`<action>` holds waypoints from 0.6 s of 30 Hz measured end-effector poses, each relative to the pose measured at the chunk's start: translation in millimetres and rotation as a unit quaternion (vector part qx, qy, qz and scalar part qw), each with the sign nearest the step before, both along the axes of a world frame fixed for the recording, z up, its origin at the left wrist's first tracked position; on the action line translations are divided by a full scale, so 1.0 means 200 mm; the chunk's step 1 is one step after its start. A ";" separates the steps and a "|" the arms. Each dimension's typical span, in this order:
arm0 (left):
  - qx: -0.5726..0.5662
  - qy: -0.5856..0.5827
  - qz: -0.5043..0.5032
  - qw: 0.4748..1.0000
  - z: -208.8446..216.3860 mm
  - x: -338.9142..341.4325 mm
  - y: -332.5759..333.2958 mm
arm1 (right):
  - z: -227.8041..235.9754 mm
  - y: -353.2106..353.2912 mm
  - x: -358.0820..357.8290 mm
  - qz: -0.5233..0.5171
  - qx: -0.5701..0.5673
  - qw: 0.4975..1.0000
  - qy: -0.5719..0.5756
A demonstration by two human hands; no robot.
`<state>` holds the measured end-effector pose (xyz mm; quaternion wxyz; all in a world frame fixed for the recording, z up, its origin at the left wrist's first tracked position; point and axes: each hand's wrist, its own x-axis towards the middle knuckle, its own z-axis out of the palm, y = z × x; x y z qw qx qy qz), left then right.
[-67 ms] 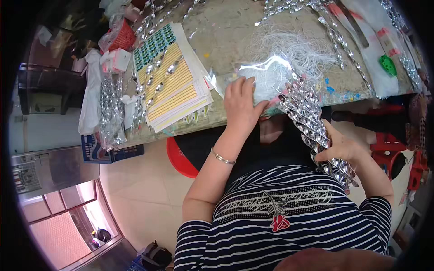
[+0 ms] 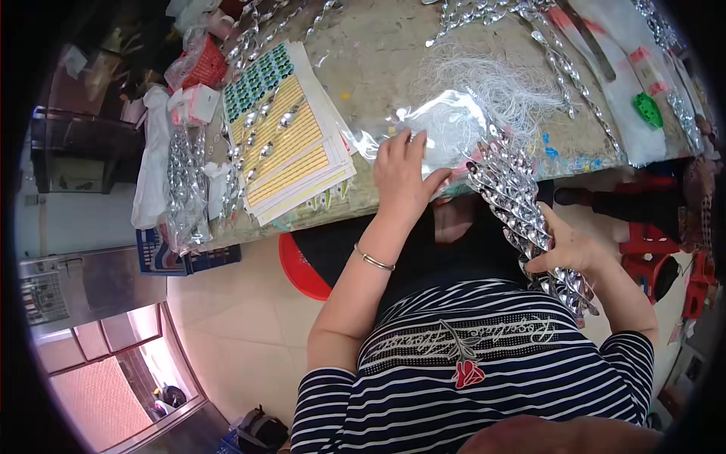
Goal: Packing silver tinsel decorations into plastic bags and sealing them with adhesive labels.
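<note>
Clearly, the right hand (image 2: 563, 242) grips a twisted, shiny silver bundle (image 2: 510, 185); the left hand (image 2: 402, 174) lies open at glossy, transparent plastic film (image 2: 451, 136).

Most fingers of your right hand (image 2: 569, 247) are hidden behind the bundle of twisted silver strands (image 2: 516, 195), glare obscures part of the clear plastic (image 2: 454, 125) near the front edge of the tabletop (image 2: 378, 64), and the picture's top cuts off its far side.

Pale script lettering (image 2: 416, 343) on striped shirt (image 2: 412, 397)
</note>
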<state>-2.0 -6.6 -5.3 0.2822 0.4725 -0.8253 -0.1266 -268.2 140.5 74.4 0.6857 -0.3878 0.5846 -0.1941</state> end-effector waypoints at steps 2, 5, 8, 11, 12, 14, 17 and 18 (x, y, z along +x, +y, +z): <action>-0.006 -0.004 -0.005 1.000 0.00 0.01 0.01 | -0.01 0.03 0.00 -0.009 0.008 1.000 -0.003; -0.039 -0.001 -0.011 0.999 -0.04 0.03 0.02 | 0.02 0.02 0.01 -0.013 0.020 1.000 -0.013; -0.059 0.004 -0.014 0.998 -0.03 0.02 0.03 | 0.01 0.00 0.00 -0.011 0.025 0.999 -0.019; -0.051 -0.003 -0.009 0.999 0.02 0.01 0.04 | -0.01 0.00 -0.02 -0.017 0.017 0.999 -0.029; -0.043 -0.009 -0.007 0.999 0.03 0.00 0.04 | -0.02 0.00 -0.02 -0.027 0.011 0.999 -0.039; -0.045 -0.013 -0.010 0.999 0.04 0.00 0.04 | 0.00 0.00 -0.02 -0.027 0.015 0.999 -0.038; -0.055 -0.015 -0.021 0.998 0.03 0.02 0.01 | -0.02 0.00 -0.03 -0.038 0.013 0.998 -0.051; -0.062 -0.012 -0.027 0.998 0.02 0.02 0.01 | -0.02 0.01 -0.03 -0.047 0.008 0.997 -0.066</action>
